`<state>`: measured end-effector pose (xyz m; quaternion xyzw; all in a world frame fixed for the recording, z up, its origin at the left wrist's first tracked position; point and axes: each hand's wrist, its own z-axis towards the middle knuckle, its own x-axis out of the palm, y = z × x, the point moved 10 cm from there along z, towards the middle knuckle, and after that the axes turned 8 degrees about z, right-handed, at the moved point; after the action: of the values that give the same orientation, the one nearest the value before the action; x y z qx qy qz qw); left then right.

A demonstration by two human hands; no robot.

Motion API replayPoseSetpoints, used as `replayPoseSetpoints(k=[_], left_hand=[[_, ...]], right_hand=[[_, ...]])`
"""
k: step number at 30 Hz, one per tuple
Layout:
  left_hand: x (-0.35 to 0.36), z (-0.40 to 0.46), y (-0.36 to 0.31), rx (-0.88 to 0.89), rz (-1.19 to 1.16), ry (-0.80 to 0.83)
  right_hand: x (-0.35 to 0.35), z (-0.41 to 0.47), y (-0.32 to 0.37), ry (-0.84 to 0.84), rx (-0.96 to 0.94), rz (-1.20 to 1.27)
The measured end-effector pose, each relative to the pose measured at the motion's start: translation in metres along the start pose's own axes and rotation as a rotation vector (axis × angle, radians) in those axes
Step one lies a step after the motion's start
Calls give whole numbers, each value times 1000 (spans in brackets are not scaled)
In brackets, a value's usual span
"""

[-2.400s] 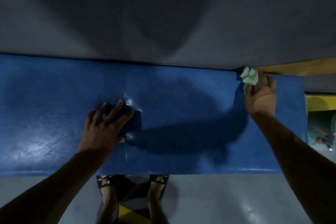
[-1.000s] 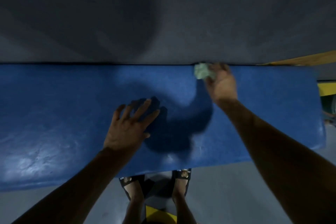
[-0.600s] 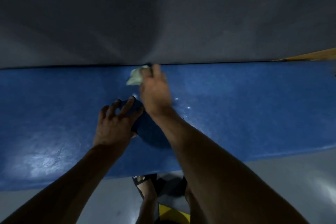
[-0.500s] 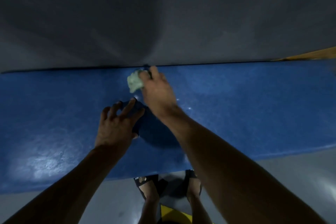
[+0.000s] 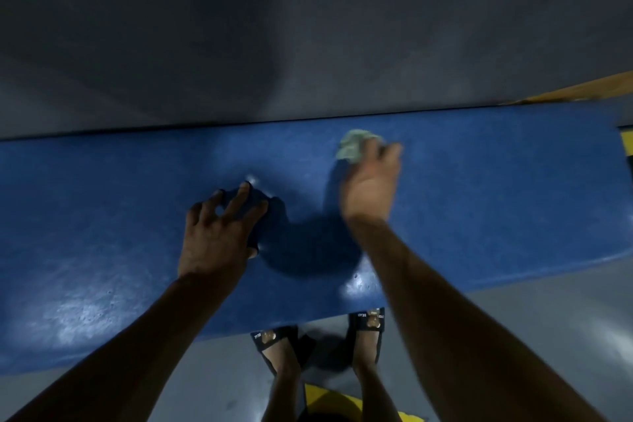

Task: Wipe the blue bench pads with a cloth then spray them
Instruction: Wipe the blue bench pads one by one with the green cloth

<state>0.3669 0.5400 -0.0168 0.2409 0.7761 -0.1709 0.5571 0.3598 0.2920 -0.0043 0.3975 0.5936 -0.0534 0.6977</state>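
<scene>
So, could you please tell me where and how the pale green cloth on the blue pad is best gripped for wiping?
Grip the cloth at its bunched middle, coming from above on the near side, as the right hand does now. It is a crumpled wad lying on the flat blue pad near the far edge, so fingers curled over the top can press it down. The left hand braces on the pad.

Dim lighting throughout. Grey wall (image 5: 308,27) seen at top, glossy grey floor (image 5: 534,312) below. Yellow floor marking (image 5: 329,401) at bottom; wooden strip (image 5: 589,87) at upper right.
</scene>
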Motion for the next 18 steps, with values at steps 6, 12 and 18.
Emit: replayPoseSetpoints(k=[6, 12, 18], left_hand=[[5, -3, 0, -4, 47, 31], [5, 1, 0, 1, 52, 28], [8, -1, 0, -8, 41, 32]], right_hand=[[50, -67, 95, 331, -654, -52], [-42, 19, -63, 132, -325, -88], [-32, -2, -49, -123, 43, 2]])
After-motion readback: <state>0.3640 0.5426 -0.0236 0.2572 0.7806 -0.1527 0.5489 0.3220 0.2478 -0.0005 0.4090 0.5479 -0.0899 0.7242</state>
